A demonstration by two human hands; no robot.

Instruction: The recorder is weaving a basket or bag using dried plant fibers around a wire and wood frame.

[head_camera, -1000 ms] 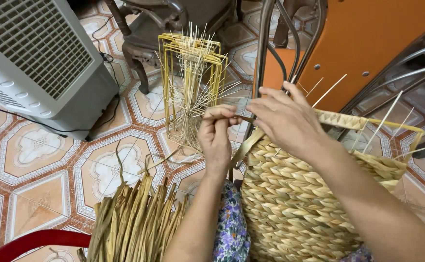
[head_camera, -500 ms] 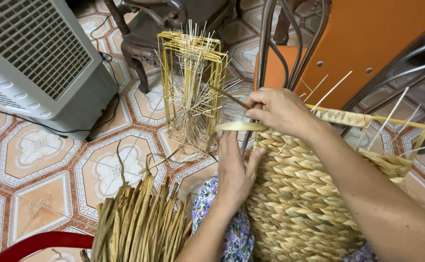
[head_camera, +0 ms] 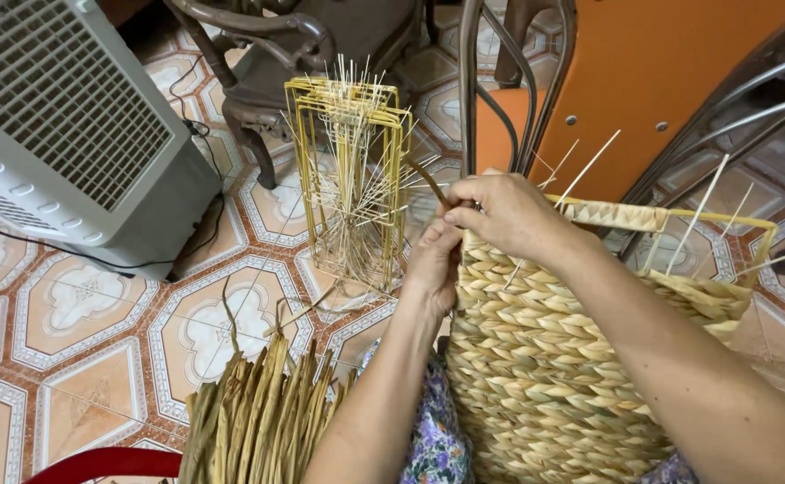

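fingers of the right hand [head_camera: 500,211] pinch a dry strand [head_camera: 428,179] slanting up-left from the woven basket [head_camera: 545,358] rim on her lap, while the left hand [head_camera: 435,264], just below and loosely curled, presses the basket wall, nearer the weave.

Both hands at woven basket [head_camera: 545,358] rim; right hand [head_camera: 504,215] pinches strand; left hand [head_camera: 433,264] steadies wall
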